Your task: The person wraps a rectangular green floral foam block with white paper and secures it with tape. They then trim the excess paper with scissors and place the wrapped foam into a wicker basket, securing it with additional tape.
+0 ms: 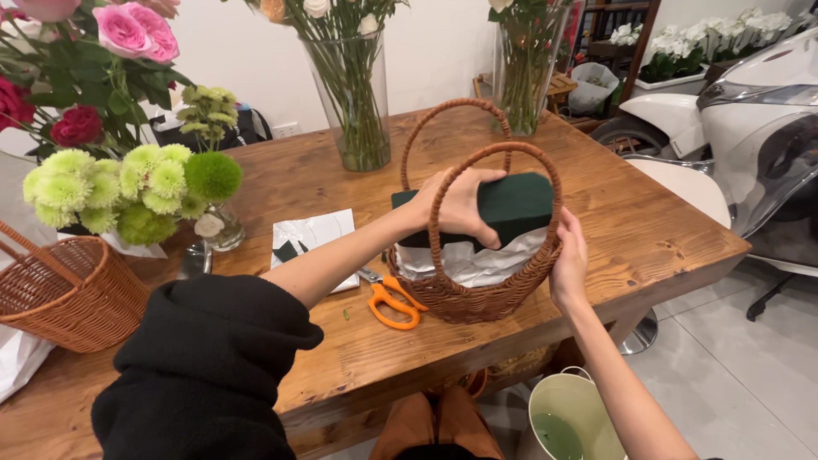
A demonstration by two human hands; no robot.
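- Centre of the frame: I am pressing my left hand (pixel 460 207) palm-down on a dark green foam block (pixel 511 204), fingers curled over its near edge, so the hand is closed loosely on the block rather than spread flat.
- The block is sitting tilted in the mouth of a brown wicker basket (pixel 477 298), between its 2 arched handles (pixel 464 128); its upper part is standing clear above the rim, so I am judging it as only partly seated.
- Under the block, a white liner sheet (pixel 477 264) is already lying inside the basket, crumpled and showing along the near rim; the lining step is looking done.
- Right of centre: I am cupping my right hand (pixel 569 260) against the basket's outer wall, fingers bent around the weave and steadying it; it is gripping nothing else.
- Lower centre: orange-handled scissors (pixel 394 302) are lying on the wooden table (pixel 665 230) just beside the basket, untouched.
- Left of centre: a white sheet (pixel 315 234) is lying flat on the table, near the scissors.
- Upper left: pink and red roses (pixel 119 34) and green pompon blooms (pixel 128 187) are standing in vases; none is in the basket, so the flower filling is appearing to be left.
- Lower left: a 2nd wicker basket (pixel 68 294) is standing apart.
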